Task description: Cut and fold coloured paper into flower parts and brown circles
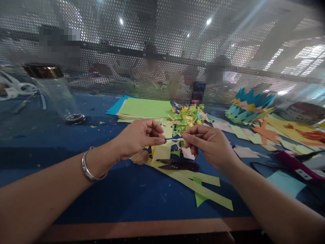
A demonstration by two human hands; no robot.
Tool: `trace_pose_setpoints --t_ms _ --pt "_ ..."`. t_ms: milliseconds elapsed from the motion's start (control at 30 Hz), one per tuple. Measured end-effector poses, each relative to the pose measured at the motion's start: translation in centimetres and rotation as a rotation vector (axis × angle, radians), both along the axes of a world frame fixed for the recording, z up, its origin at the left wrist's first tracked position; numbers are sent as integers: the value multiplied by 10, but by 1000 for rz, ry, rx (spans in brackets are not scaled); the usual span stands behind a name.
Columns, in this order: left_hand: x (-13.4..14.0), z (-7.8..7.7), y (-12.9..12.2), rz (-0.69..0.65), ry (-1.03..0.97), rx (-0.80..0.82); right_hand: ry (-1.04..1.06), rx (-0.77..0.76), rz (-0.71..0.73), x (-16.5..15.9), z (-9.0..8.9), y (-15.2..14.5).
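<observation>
Grip: our left hand [141,139] and right hand [210,142] pinch a thin blue piece [172,138]
Near: snips [180,165] on the desk [114,200]
Left: glass bottle [57,95]
Far: green paper sheets [146,107]

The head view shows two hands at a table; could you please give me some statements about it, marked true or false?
1. A thin blue piece spans the gap between the left hand and the right hand. True.
2. The silver bracelet is on the right wrist. False: it is on the left wrist.
3. The right hand grips the snips. False: they lie loose by the paper strips.
4. A clear bottle is to the left of both hands. True.
5. The top sheet of the paper stack is red. False: it is light green.
</observation>
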State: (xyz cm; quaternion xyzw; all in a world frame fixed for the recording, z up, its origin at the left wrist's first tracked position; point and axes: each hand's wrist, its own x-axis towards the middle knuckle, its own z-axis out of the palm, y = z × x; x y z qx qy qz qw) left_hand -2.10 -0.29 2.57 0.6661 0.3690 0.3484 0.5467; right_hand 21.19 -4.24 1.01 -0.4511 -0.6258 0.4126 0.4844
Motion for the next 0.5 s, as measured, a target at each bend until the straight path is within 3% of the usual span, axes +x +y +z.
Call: trace_pose_setpoints --t_ms 300,500 --pt "1 0 1 15 -16 10 27 11 0 -1 1 -2" --pt "-1 1 0 -18 -102 -121 19 44 -20 0 1 -1"
